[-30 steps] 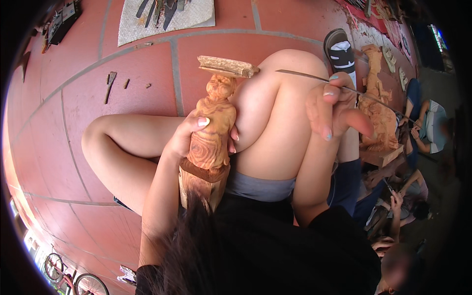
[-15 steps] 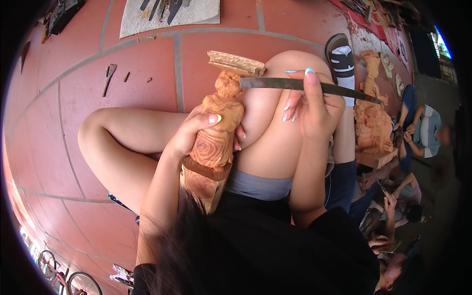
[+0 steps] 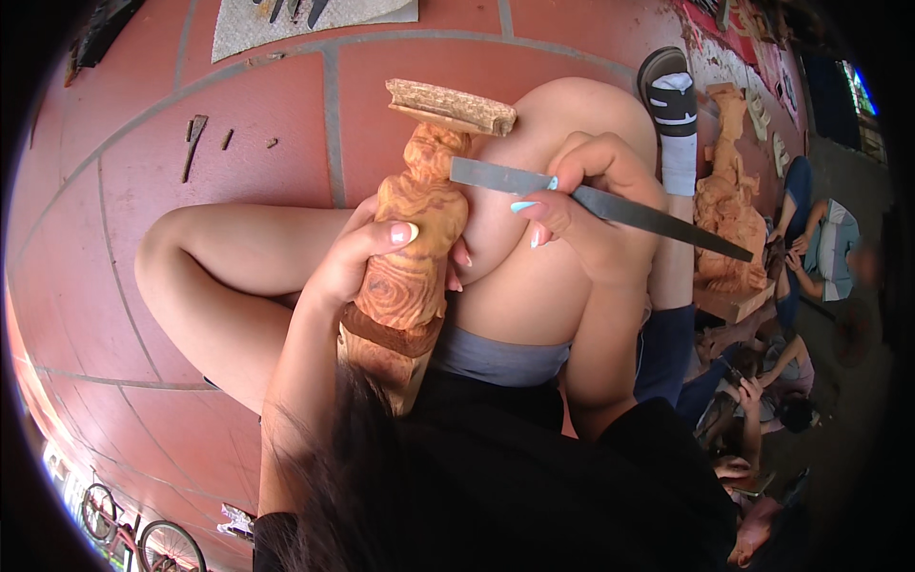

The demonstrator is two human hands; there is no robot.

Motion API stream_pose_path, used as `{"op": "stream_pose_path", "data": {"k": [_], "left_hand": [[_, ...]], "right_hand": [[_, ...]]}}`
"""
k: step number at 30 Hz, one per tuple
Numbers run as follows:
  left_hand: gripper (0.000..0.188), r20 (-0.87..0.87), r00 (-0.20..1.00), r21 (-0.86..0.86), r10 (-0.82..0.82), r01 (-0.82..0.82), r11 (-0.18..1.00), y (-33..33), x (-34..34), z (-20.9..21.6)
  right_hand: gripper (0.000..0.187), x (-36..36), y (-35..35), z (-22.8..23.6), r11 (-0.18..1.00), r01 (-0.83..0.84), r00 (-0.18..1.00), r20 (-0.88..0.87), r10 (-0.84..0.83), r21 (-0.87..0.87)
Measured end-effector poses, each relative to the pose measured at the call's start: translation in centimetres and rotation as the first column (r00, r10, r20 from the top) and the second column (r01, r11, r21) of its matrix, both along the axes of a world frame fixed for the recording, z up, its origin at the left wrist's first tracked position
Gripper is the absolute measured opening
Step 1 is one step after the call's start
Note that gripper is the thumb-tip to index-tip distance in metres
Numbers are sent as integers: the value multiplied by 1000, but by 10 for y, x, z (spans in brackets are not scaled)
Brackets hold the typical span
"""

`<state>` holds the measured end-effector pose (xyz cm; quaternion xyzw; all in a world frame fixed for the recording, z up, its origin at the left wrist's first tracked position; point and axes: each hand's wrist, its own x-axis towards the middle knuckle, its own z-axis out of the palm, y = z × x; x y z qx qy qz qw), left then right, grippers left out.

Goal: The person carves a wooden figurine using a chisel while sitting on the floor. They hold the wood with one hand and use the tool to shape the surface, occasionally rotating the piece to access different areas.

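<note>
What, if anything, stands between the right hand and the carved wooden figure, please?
Only the flat metal tool in the right hand spans the gap, its end beside the figure; contact is unclear. Nothing else visible intervenes.

We see even, bright daylight over the red tile floor [image 3: 257, 167], with a pale sheen and washed-out white toward the lower left around the bicycle [image 3: 127, 536], only soft shadows beneath the bent leg [image 3: 219, 248], and a dull shine along the metal blade [image 3: 496, 175]. To our right the light falls off to murky gloom around the co-workers [image 3: 834, 253], broken by blue-white glare at a small opening [image 3: 858, 91]. Grain on the carved figure [image 3: 405, 276] reads crisply to us, while fisheye curvature bows the tile joints and black vignetting swallows the corners.
</note>
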<state>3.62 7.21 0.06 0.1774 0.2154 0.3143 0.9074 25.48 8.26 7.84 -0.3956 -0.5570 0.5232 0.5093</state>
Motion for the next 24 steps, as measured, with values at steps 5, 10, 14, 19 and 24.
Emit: {"op": "stream_pose_path", "data": {"k": [5, 10, 14, 19, 24], "left_hand": [[68, -20, 1000, -8, 6, -6, 1000, 0, 1, 1], [67, -32, 999, 11, 11, -11, 1000, 1, 1, 5], [67, -35, 999, 4, 14, -13, 1000, 1, 1, 3], [65, -28, 999, 11, 27, -27, 1000, 0, 2, 1], [66, -12, 1000, 10, 7, -7, 1000, 0, 2, -1]], "right_hand": [[17, -9, -1, -3, 996, 71, 996, 64, -67, -47], [11, -14, 0, -8, 993, 15, 908, 414, -65, 121], [11, -22, -1, -15, 979, 74, 925, 355, -138, 188], [12, -16, 3, -17, 936, -18, 863, 478, -163, 352], [12, -11, -2, -24, 949, 65, 920, 349, -177, 309]]}}
